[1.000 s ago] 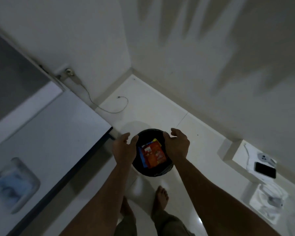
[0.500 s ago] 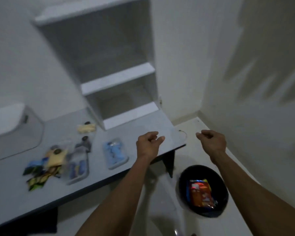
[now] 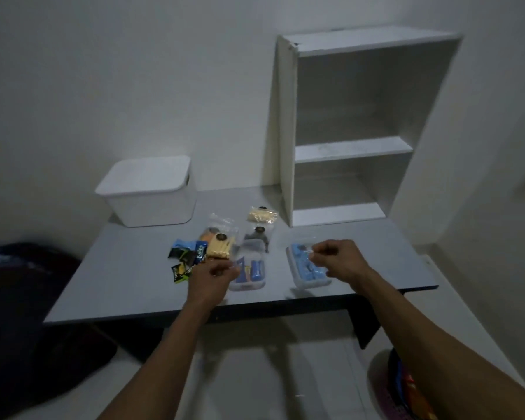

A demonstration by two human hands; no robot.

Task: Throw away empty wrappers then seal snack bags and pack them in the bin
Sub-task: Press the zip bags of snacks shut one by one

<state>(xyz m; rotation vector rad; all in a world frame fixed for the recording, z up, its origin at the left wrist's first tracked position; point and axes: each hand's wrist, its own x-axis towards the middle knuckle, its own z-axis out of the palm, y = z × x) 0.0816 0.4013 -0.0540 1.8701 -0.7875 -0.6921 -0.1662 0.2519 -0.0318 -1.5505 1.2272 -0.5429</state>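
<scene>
My left hand (image 3: 212,275) curled, holding nothing, over clear bag of blue snacks (image 3: 249,272). My right hand (image 3: 335,257) curled, empty, above bag of blue wafers (image 3: 308,269). White lidded bin (image 3: 150,192) at back of table (image 3: 376,253).

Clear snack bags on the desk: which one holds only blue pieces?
The bag under the right hand, nearest the shelf; the other bags hold yellow, orange or mixed snacks.

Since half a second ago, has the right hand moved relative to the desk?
Yes. The right hand has come in from beyond the desk's corner to above the blue-filled bag.
</scene>
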